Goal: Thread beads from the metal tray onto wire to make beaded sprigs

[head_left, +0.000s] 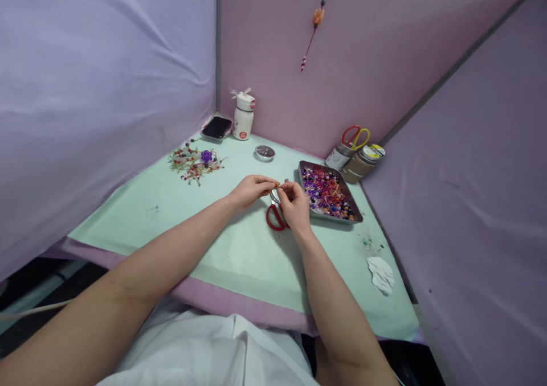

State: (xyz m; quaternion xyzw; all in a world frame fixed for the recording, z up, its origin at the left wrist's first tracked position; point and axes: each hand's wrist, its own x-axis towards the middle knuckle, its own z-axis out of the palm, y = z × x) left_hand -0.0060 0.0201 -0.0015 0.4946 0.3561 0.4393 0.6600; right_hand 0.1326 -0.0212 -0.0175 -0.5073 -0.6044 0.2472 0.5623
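Over the middle of the table, my left hand and my right hand meet at the fingertips, both closed in a pinch. Between them is a small yellow-and-red bead-like piece, too tiny to make out fully. Just below, a pair of scissors with red handles lies on the table, partly covered by my right hand. Right of that hand is a dark metal tray of purple, orange and clear beads with red cord among them.
Strung bead pieces lie in a pile at left. Behind stand a phone in a tray, a white bottle and a small round dish. At right are a can of scissors, a jar and crumpled white tissue.
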